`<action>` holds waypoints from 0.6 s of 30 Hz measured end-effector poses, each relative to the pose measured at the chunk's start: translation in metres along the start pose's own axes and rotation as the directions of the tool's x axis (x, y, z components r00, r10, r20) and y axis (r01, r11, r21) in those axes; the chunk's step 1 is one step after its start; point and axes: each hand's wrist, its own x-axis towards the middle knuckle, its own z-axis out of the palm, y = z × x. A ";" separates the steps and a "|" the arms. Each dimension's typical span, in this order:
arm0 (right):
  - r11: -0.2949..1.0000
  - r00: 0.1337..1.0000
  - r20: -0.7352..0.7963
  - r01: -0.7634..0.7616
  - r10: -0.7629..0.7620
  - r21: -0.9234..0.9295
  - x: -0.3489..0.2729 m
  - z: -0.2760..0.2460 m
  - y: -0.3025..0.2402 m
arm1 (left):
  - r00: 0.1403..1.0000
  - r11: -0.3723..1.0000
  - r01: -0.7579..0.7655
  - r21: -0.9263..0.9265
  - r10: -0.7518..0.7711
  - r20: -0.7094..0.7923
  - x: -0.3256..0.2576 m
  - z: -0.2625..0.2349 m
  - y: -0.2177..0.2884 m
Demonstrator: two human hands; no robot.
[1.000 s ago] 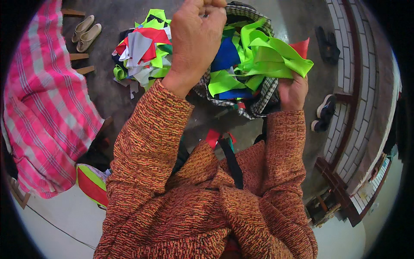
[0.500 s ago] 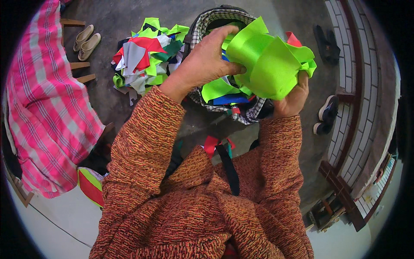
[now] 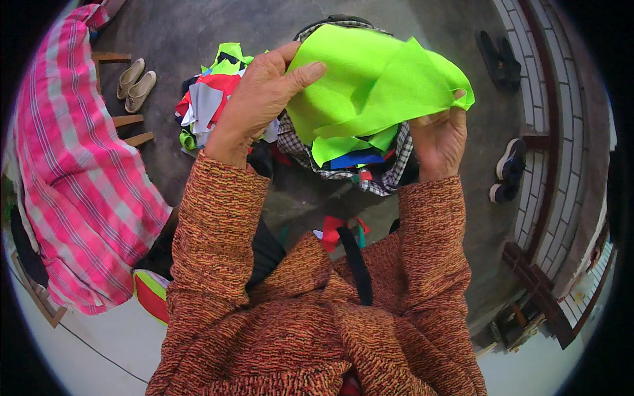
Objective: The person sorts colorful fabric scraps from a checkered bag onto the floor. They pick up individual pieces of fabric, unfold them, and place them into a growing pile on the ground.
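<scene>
Both my hands hold up one piece of bright green cloth in front of me. My left hand pinches its left edge between thumb and fingers. My right hand grips its right side from below. Under the cloth stands a checked bag filled with several blue, green and red fabric scraps. To the left of the bag a loose heap of coloured scraps lies on the concrete floor. My sleeves are orange knit.
A pink checked cloth covers something at the left. A pair of beige shoes lies at the upper left, dark sandals and a sneaker near the brick step on the right. Small scraps lie by my knees.
The crumpled green cloth has been spread out into a flat sheet between my hands. My left hand came down from above the bag to the cloth's left edge.
</scene>
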 end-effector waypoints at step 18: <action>0.854 0.920 -0.327 0.016 -0.217 -0.520 0.002 -0.007 0.006 | 0.987 0.880 -0.113 -0.462 0.044 -0.156 0.001 -0.016 0.001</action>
